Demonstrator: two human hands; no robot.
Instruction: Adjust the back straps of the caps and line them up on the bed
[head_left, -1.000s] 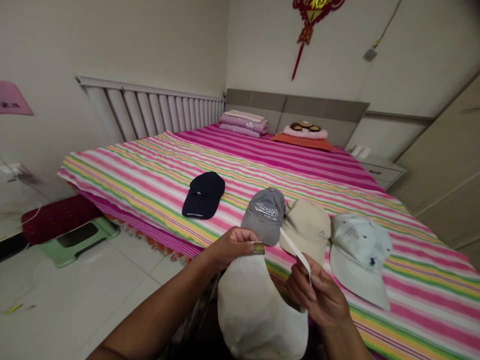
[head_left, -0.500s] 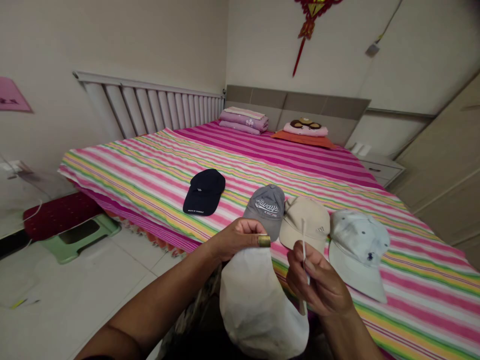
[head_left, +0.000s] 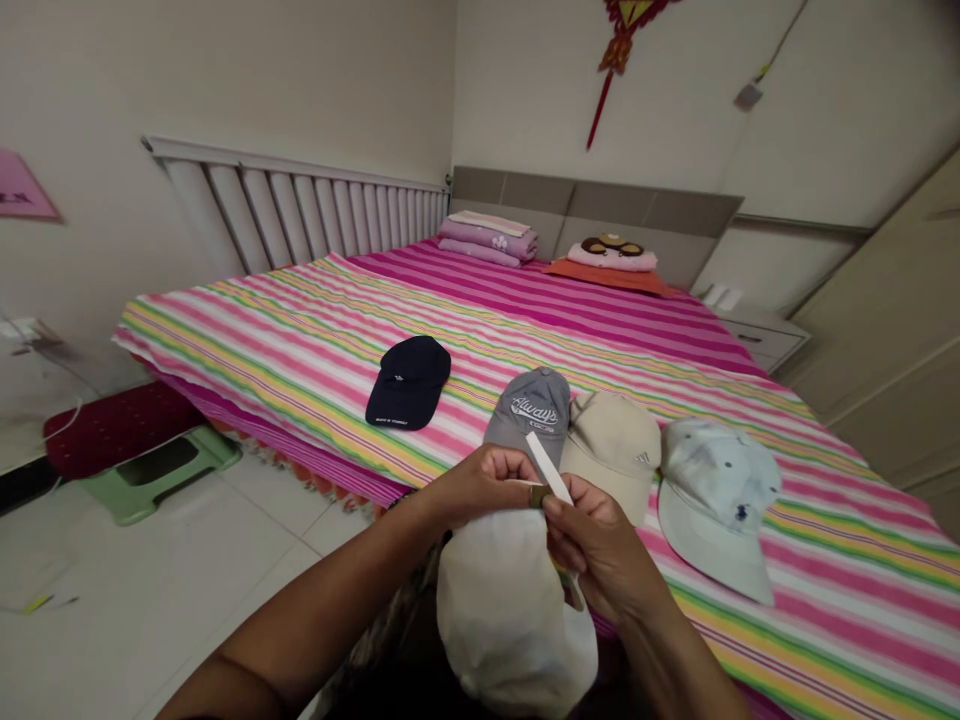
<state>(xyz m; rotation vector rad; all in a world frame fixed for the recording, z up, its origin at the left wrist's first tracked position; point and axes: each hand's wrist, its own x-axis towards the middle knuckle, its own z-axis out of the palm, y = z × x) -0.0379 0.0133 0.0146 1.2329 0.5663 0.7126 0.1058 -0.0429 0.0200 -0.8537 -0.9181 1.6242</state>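
A white cap (head_left: 510, 610) hangs in front of me, its back opening turned to the right. My left hand (head_left: 484, 490) pinches the cap's edge beside a brass-coloured buckle (head_left: 538, 495). With thumb and fingers closed, my right hand (head_left: 596, 535) grips the cap's white strap (head_left: 550, 465) right at the buckle; the strap's free end points up and left. Whether the strap passes through the buckle I cannot tell. Just beyond my hands lie a grey cap (head_left: 534, 405) with white lettering and a beige cap (head_left: 611, 440). A pale blue cap (head_left: 716, 480) is to their right.
A dark navy cap (head_left: 411, 380) lies farther left on the striped bed cover (head_left: 285, 330). Folded bedding (head_left: 487, 240) and a pillow stack (head_left: 611, 258) are by the headboard (head_left: 517, 195). A green stool (head_left: 165, 475) stands on the floor at left.
My right hand has moved left and up, bringing the strap from apart to the buckle at my left hand. The cap's opening has narrowed. The other caps have not moved.
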